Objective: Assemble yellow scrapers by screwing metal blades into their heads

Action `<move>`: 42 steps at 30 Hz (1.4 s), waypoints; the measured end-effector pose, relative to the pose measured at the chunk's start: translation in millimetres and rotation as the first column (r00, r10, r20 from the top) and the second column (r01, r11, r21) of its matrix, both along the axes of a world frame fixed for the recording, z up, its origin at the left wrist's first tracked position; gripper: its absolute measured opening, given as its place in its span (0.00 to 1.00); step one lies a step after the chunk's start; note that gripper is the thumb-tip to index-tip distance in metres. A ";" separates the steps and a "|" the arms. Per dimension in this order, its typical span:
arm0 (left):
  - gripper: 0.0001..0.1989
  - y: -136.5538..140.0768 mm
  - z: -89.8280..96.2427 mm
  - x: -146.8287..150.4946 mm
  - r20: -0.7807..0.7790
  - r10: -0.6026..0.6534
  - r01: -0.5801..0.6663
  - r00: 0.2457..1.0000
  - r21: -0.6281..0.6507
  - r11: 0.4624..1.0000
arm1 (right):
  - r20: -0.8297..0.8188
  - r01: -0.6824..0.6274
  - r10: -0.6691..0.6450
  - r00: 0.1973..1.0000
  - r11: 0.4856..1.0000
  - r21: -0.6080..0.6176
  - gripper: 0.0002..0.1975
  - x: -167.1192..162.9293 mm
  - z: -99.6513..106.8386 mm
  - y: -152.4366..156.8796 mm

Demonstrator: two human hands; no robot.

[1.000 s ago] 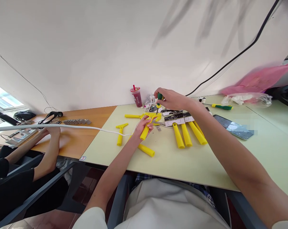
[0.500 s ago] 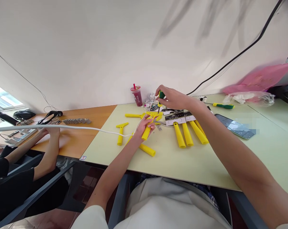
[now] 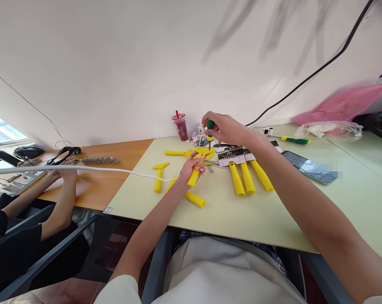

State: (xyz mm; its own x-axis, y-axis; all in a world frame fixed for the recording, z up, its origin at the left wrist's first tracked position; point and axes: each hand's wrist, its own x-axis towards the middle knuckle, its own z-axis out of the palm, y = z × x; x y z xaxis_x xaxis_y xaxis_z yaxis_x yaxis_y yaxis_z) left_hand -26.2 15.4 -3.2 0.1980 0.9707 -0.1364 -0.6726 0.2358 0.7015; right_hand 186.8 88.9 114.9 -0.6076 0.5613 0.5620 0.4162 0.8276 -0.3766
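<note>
My left hand (image 3: pixel 187 169) is closed round the handle of a yellow T-shaped scraper (image 3: pixel 194 177), its wide head pointing away from me. In my right hand (image 3: pixel 226 127) is a screwdriver (image 3: pixel 210 125) with a green and yellow handle, gripped from above. Its shaft points down, and the tip meets or nearly meets the scraper's head; I cannot tell which. Around my left hand lie more yellow scrapers, one small T-shaped one (image 3: pixel 158 178) to the left. Several yellow handles (image 3: pixel 237 180) with black and white cards (image 3: pixel 230 157) lie to the right.
A cup with a red straw (image 3: pixel 181 127) stands by the wall. To the right lie a phone (image 3: pixel 309 168), a second screwdriver (image 3: pixel 295 139) and a pink bag (image 3: pixel 346 101). A white cable (image 3: pixel 127 171) crosses on the left, where another person's hands (image 3: pixel 66 172) work at the brown table (image 3: pixel 127 154).
The screwdriver and my right hand have shifted very slightly left, along with a small shift of the whole view. Both hands keep their holds.
</note>
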 end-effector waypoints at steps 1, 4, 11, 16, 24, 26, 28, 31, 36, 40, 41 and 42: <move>0.27 -0.9 1.0 0.4 -0.004 0.003 -0.003 1.000 0.000 1.000 | 0.006 0.010 -0.010 1.000 1.000 0.023 0.11 0.0 0.2 0.7; 0.27 -4.8 4.4 2.9 -0.021 -0.001 0.001 1.000 -0.005 1.000 | 0.017 0.065 -0.067 0.998 0.993 0.103 0.11 0.9 -1.9 3.7; 0.27 -2.0 0.2 1.4 -0.022 0.045 -0.045 0.999 -0.012 0.999 | -0.015 -0.044 0.045 0.999 0.999 0.016 0.14 -2.5 -11.8 10.1; 0.27 0.0 -2.0 -0.4 -0.025 0.045 -0.045 0.999 0.005 0.999 | -0.014 0.044 -0.043 0.999 0.995 0.088 0.09 -8.4 -11.1 7.2; 0.28 -1.0 -5.1 0.2 -0.052 0.027 -0.027 0.998 0.010 1.000 | 0.000 0.010 -0.010 1.000 1.000 0.024 0.11 -4.0 -11.5 6.3; 0.27 -1.7 -4.9 0.0 -0.049 0.024 -0.022 0.999 0.030 0.999 | 0.008 0.048 -0.049 0.999 0.996 0.069 0.09 -5.5 -8.8 3.8; 0.26 -2.5 -4.5 0.4 -0.051 0.017 -0.016 0.999 0.035 0.999 | 0.034 0.117 -0.121 0.992 0.990 0.083 0.10 -6.8 -7.5 1.6; 0.26 -2.9 -5.0 1.5 -0.058 0.023 -0.022 0.998 0.023 0.999 | 0.065 0.142 -0.144 0.987 0.989 0.035 0.12 -6.8 -8.5 0.9; 0.26 -2.8 -5.8 2.0 -0.047 0.026 -0.025 0.999 0.031 0.999 | 0.022 0.024 -0.024 0.999 1.000 0.018 0.12 -7.4 -8.3 1.5; 0.26 -3.5 -3.2 3.2 -0.044 0.034 -0.033 0.998 0.024 0.999 | 0.030 0.106 -0.109 0.994 0.991 0.081 0.11 -8.6 -8.6 2.2; 0.27 -3.5 -2.5 3.4 -0.044 0.041 -0.040 0.998 0.015 0.999 | 0.033 0.107 -0.109 0.993 0.992 0.074 0.11 -8.1 -9.6 3.6; 0.27 -3.4 -1.9 3.5 -0.044 0.047 -0.047 0.998 0.006 0.999 | 0.036 0.091 -0.093 0.995 0.994 0.058 0.12 -7.3 -10.9 5.4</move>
